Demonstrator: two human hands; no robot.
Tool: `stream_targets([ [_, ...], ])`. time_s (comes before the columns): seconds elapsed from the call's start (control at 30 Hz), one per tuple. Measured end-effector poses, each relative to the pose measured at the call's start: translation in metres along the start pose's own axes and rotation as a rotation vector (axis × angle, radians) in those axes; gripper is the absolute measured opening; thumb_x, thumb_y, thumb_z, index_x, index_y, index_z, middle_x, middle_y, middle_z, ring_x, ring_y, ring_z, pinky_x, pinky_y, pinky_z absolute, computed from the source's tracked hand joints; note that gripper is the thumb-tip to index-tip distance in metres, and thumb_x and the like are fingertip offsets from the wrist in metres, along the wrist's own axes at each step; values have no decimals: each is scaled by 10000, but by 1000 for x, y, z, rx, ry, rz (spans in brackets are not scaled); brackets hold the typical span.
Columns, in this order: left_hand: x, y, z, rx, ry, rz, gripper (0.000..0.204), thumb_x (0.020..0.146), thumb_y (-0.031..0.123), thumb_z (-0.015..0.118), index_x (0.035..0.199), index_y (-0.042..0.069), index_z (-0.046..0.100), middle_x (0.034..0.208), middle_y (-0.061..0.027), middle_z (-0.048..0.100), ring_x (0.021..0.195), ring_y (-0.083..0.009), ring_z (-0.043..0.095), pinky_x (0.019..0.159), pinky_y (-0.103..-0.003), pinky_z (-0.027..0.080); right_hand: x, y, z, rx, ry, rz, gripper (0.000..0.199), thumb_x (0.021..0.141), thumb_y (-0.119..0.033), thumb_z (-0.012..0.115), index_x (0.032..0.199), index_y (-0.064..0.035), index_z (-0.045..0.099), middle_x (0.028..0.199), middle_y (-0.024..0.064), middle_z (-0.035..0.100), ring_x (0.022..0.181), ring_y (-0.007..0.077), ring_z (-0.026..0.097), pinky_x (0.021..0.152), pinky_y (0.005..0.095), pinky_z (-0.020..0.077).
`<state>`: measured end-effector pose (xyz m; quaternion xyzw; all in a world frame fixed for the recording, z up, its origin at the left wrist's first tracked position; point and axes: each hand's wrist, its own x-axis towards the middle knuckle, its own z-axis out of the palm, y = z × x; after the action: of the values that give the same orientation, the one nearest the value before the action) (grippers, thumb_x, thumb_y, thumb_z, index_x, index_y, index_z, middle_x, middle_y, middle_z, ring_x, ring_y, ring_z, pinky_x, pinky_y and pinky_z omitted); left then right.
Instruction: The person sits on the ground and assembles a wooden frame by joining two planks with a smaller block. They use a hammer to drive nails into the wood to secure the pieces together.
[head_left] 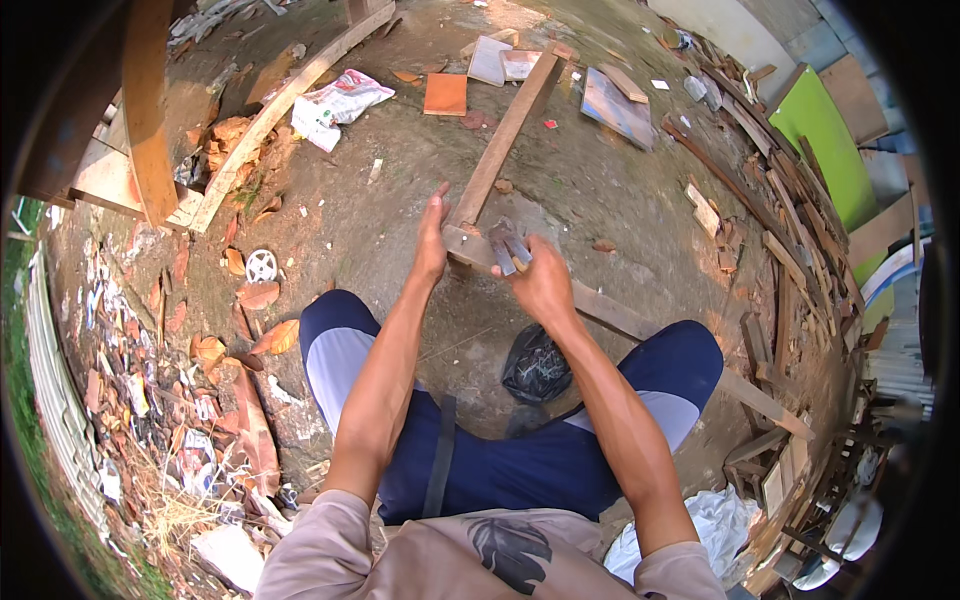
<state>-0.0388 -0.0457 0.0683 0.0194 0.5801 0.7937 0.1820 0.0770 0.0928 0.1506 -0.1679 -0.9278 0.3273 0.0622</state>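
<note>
Two wooden battens meet at a corner in front of me. One batten [507,135] runs away along the ground, and the other batten [610,313] slants right, passing behind my right forearm and knee. Against the corner's left end rests my left hand [431,240], gripping it with fingers pointing away. My right hand [543,282] is closed around a hammer [509,246], whose grey metal head sits just over the joint; most of its handle is hidden by the fingers. Between my knees lies a black plastic bag [536,362] with thin contents that look like nails.
Ahead lie an orange tile [445,94], a flat board [617,108] and a crumpled white sack [340,105]. Scrap timber [790,220] piles up along the right, beside a green panel [825,145]. Dry leaves and litter [200,440] cover the left ground, near a white plastic wheel [261,266].
</note>
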Motion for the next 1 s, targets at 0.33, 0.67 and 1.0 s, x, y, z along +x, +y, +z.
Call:
stream_targets([
  [0.33, -5, 21, -1, 64, -116, -236, 917, 987, 689, 73, 1510, -17, 338, 1548, -214, 366, 1449, -324, 326, 1208, -434, 200, 1, -4, -2, 1, 2, -28, 469, 700, -246, 890, 919, 28, 578, 914, 231, 639, 861, 435, 630, 740, 485, 487],
  [0.67, 2, 17, -10, 51, -157, -221, 748, 1058, 553, 152, 1489, -17, 374, 1458, -200, 481, 1316, -278, 483, 1128, -397, 337, 2, -10, -6, -17, -57, -43, 483, 712, -257, 875, 969, 45, 599, 955, 255, 647, 912, 451, 628, 784, 496, 491],
  [1.0, 7, 5, -26, 245, -314, -201, 628, 1054, 428, 305, 1551, 45, 273, 1571, -166, 327, 1454, -292, 302, 1201, -430, 201, 7, -80, -53, 177, -262, 347, 505, 900, -393, 704, 1089, 68, 625, 897, 285, 674, 914, 386, 686, 792, 470, 513],
])
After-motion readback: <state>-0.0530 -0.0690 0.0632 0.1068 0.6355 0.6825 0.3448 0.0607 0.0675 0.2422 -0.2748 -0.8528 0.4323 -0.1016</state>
